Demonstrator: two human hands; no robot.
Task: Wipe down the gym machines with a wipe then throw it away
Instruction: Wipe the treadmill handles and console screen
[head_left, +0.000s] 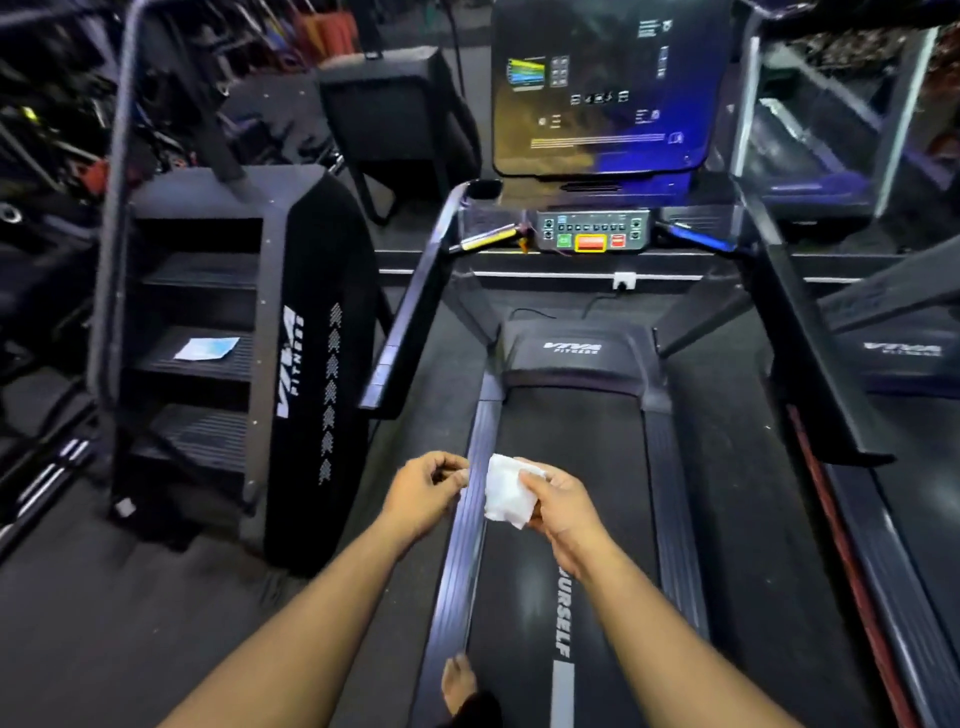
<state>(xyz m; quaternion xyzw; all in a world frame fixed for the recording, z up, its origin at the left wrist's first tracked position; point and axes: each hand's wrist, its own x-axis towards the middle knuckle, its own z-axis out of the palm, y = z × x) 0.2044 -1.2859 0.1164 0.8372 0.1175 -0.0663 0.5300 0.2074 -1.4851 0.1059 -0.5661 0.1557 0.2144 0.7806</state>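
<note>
A folded white wipe (508, 491) is pinched between the thumb and fingers of my right hand (558, 501), held above the black belt of a treadmill (576, 441). My left hand (427, 488) hovers just left of the wipe with its fingers curled toward the thumb, holding nothing that I can make out. The treadmill's console (592, 236) with green, orange and red buttons and its big screen (602, 88) stand straight ahead. A black stair-climber machine (234, 332) stands to the left.
A small white-and-blue packet (207, 348) lies on a step of the stair climber. Long handrails (410, 332) flank the treadmill. Another treadmill (904, 358) sits at the right. My bare foot (458, 686) rests on the treadmill's left side rail. Racks of gear fill the far left.
</note>
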